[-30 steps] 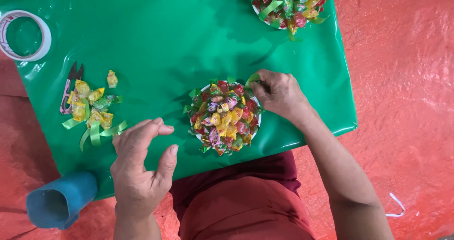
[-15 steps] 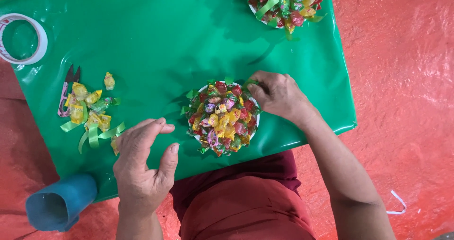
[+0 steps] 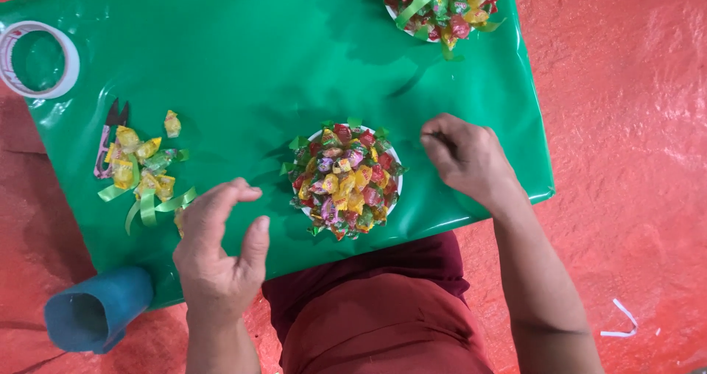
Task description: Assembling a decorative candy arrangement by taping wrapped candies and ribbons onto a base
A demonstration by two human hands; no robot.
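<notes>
A round white plate (image 3: 394, 155) heaped with wrapped candies (image 3: 345, 179) in red, yellow, green and purple, edged with green ribbon, sits on a green sheet-covered low table (image 3: 250, 72). My right hand (image 3: 468, 157) hovers just right of the plate, fingers curled, holding nothing that I can see. My left hand (image 3: 217, 252) floats left of the plate with fingers spread, empty. Between my left hand and the table's left edge lies a small pile of loose yellow candies with green ribbon strips (image 3: 147, 175).
A second candy-covered plate (image 3: 442, 2) stands at the table's far edge. A tape roll (image 3: 37, 59) lies at the far left, small scissors (image 3: 107, 135) beside the loose candies, and a blue rolled cone (image 3: 96, 311) at the near left. Red floor surrounds the table.
My right hand has let go of the plate's right rim and moved off to the right. The plate has shifted slightly. My left hand stays nearly still.
</notes>
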